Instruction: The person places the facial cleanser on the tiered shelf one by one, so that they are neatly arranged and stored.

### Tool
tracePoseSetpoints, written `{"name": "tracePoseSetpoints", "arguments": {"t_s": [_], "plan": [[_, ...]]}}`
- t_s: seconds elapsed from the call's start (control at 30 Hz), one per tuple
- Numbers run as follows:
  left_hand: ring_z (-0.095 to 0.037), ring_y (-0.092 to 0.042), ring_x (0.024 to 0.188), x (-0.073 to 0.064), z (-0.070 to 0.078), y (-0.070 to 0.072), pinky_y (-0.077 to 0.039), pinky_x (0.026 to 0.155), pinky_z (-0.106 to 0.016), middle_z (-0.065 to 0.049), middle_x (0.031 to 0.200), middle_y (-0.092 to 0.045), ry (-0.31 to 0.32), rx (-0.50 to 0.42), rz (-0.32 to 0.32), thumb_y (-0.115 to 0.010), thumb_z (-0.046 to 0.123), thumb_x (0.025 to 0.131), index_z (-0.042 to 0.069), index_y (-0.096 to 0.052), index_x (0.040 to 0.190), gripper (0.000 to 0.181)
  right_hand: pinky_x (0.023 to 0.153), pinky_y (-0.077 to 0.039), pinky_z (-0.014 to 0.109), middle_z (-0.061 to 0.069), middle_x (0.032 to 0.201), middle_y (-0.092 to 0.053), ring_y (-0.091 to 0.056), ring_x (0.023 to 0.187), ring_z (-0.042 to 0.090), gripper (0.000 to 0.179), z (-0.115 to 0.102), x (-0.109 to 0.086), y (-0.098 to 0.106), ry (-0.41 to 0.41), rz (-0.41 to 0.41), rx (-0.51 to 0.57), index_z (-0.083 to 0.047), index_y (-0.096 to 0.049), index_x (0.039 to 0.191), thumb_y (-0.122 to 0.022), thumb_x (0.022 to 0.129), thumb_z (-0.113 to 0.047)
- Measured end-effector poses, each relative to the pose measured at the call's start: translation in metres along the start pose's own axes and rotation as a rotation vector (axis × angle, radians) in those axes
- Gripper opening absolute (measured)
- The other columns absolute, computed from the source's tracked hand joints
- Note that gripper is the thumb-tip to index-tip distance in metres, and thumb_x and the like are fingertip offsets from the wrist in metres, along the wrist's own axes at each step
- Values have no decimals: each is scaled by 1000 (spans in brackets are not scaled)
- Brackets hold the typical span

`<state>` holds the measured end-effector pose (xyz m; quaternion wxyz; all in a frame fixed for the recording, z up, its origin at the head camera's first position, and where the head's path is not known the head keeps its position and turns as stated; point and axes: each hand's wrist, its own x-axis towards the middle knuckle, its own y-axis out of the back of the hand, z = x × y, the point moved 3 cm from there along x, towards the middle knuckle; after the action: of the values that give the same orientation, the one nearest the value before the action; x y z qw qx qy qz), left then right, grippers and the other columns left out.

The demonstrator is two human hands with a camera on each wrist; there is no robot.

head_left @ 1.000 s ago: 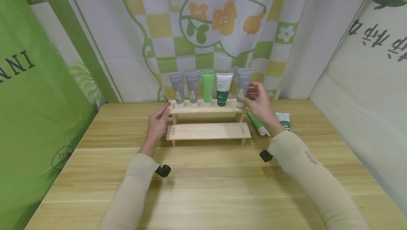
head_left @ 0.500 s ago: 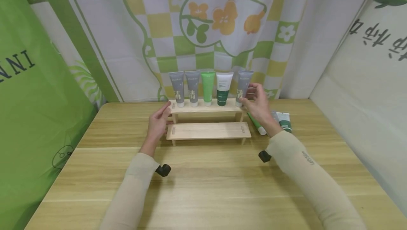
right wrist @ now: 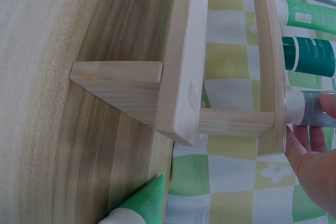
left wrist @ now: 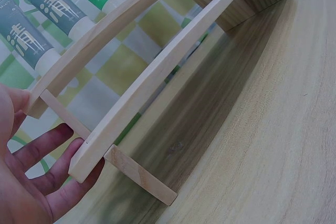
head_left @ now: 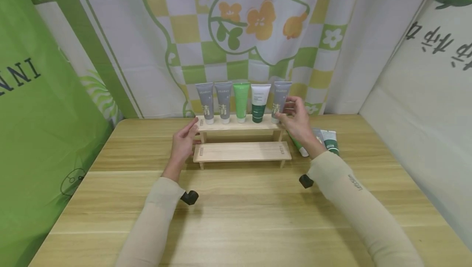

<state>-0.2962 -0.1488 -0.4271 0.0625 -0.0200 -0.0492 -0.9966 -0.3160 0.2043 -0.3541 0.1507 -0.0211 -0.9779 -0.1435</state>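
A two-tier wooden rack (head_left: pixel 241 152) stands on the table, its upper tier bearing a row of upright squeeze tubes. My left hand (head_left: pixel 181 144) grips the rack's left end; in the left wrist view the thumb is at the upper board and fingers touch the lower board's end. At the upper tier's right end, my right hand (head_left: pixel 299 121) pinches a grey tube (head_left: pixel 281 96) upright, cap down on or just above the board. To its left stand a white-and-green tube (head_left: pixel 259 99), a green tube (head_left: pixel 241 101) and two grey tubes, including the leftmost grey tube (head_left: pixel 205 101).
Right of the rack, partly behind my right forearm, lie a green tube (right wrist: pixel 147 203), a grey tube (head_left: pixel 318 135) and a white-and-green tube (head_left: pixel 330 140). A patterned curtain (head_left: pixel 258 58) hangs behind the wooden table (head_left: pixel 236 217).
My right hand has shifted the grey tube slightly left, closer to the white-and-green tube. My left hand has stayed on the rack's end.
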Motion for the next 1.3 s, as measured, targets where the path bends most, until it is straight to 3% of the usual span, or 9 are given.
{"name": "tracePoseSetpoints", "arguments": {"t_s": [0.4,0.7,0.97,1.13,1.3], "plan": [[-44,-66,101,0,-2,-2,-33,38,-17,-11,146,-53,6,4,0,-55,46,103,35,-56,144,42,106,-43,48,23,133,-50,-52,124,37,60,5,-5,8,-34,-56,-9,0,-34,144,-68,95,-3],[-41,-66,101,0,-1,-2,-36,41,-18,-10,147,-53,2,23,-11,-54,46,103,34,-54,146,44,98,-48,27,21,133,-51,-53,120,28,56,11,-11,30,-40,-51,20,0,-41,142,-70,95,-6],[-43,-65,101,-1,-1,1,-34,40,-17,-10,147,-53,13,14,-10,-55,48,102,33,-53,146,47,94,-49,19,17,128,-56,-56,115,22,50,14,-20,50,-30,-11,23,4,-48,137,-71,94,-6],[-43,-65,101,0,-1,1,-36,41,-19,-12,145,-54,10,12,-16,-55,48,102,31,-53,147,48,85,-54,20,7,117,-58,-61,102,12,39,21,-28,66,-50,-18,193,-4,-54,128,-71,93,0],[-38,-67,99,0,-1,1,-35,41,-18,-11,143,-55,14,13,-18,-55,49,102,36,-53,146,46,84,-56,25,6,110,-59,-67,94,13,35,30,-32,83,-80,-37,388,-4,-55,123,-67,93,7]]}}
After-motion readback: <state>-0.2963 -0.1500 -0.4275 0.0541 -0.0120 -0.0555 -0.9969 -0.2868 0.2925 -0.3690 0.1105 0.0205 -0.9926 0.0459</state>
